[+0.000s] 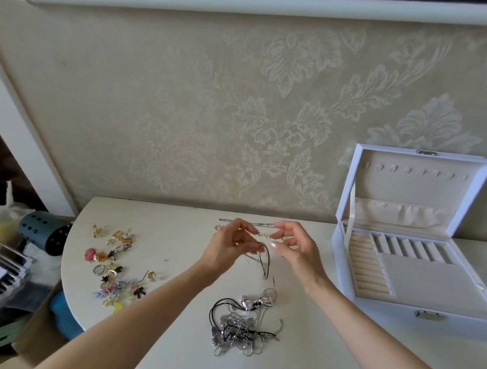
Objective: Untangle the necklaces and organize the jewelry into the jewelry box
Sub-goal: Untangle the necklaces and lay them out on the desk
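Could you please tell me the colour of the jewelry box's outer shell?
White jewelry box, head view.

Soft, even daylight, moderately bright; source not visible. Faint shadows on the cream rounded tabletop. Left corner dark, underexposed. Wide-angle bending: white wall rail bows at the top. Overall slight softness; thin black cord necklace barely resolved.

single head-worn wide-angle view, looking forward and down, close over the surface, facing the wall
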